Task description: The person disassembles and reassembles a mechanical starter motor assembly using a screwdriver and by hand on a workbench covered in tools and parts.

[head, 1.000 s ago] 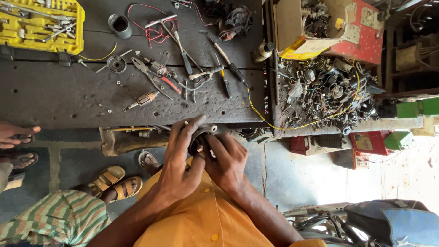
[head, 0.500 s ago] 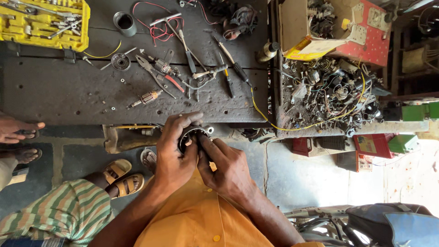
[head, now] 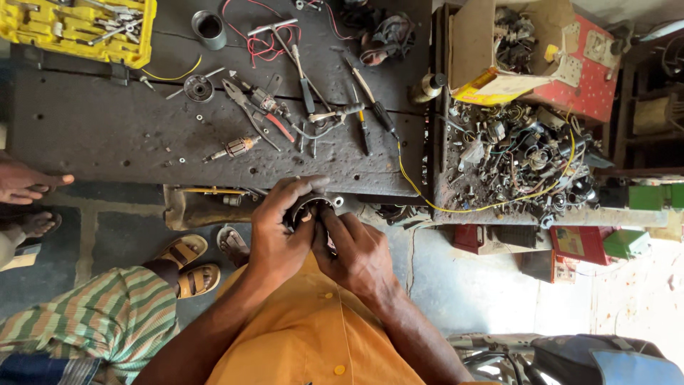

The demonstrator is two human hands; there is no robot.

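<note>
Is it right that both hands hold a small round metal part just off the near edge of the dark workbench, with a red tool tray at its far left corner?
Not quite: the head view shows the tool tray is yellow, not red. The rest stands: the left hand and right hand hold the round metal part off the workbench edge.

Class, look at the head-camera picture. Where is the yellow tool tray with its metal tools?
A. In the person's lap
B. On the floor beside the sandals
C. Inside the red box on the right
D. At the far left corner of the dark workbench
D: the yellow tool tray sits on the far left corner of the dark workbench, well away from the left hand and right hand, which hold a small round metal part.
</note>
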